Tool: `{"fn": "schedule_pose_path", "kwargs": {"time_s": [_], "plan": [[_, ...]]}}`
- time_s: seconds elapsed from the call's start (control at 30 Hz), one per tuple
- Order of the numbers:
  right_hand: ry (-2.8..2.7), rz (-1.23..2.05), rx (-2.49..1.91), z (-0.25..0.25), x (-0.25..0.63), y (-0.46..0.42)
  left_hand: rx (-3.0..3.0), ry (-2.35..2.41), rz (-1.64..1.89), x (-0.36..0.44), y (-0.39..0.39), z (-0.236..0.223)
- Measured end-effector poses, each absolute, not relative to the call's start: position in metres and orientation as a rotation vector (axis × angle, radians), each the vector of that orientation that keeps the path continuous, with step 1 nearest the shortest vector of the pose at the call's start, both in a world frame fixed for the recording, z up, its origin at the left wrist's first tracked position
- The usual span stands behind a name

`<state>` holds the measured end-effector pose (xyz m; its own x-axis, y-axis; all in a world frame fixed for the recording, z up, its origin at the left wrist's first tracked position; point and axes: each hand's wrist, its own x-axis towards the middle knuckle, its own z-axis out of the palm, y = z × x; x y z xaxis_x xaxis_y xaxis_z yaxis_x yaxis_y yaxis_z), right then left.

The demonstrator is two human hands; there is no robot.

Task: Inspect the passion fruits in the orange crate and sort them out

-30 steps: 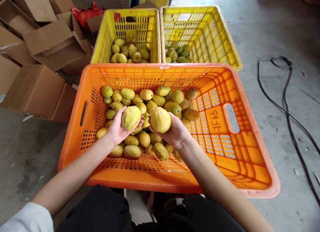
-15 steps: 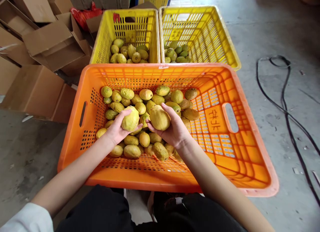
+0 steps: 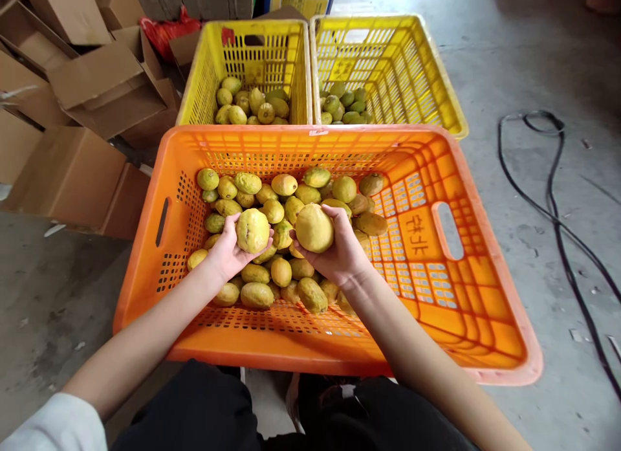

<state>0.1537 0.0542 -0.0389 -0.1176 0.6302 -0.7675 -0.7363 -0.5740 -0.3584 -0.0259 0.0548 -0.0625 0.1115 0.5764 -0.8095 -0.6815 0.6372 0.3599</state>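
Note:
My left hand (image 3: pixel 228 252) is closed around a yellow passion fruit (image 3: pixel 252 231) with small dark marks on its skin. In my right hand (image 3: pixel 342 247) is another passion fruit (image 3: pixel 314 228), rounder and smoother, its end turned towards me. Both fruits are held side by side, a short gap apart, above an orange crate (image 3: pixel 310 354). Beneath them lies a loose layer of yellow-green passion fruit (image 3: pixel 257 296), several with wrinkled skin, mostly in the left and middle of the crate. My hands hide part of this layer.
Behind the orange crate stand two yellow crates, the left one (image 3: pixel 198 82) and the right one (image 3: pixel 436 82), with more fruit inside. Open cardboard boxes (image 3: pixel 72 173) are piled at the left. A black cable (image 3: pixel 553 205) loops across the concrete floor at the right.
The passion fruit in my right hand has turned, so its end now faces me. The one in my left hand has turned a little too, showing dark marks.

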Motion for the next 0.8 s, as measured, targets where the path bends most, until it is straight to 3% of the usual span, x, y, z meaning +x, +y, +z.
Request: {"fn": "schedule_pose_path", "kwargs": {"time_s": [0.3,0.8], "plan": [[0.179,1.991,-1.107,-0.060,0.159,0.056,-0.120,1.090,0.939,-0.029,0.055,-0.062],[0.063,1.843,-1.264,-0.045,0.150,0.055,0.004,1.177,0.946,-0.024,0.050,-0.050]]}}
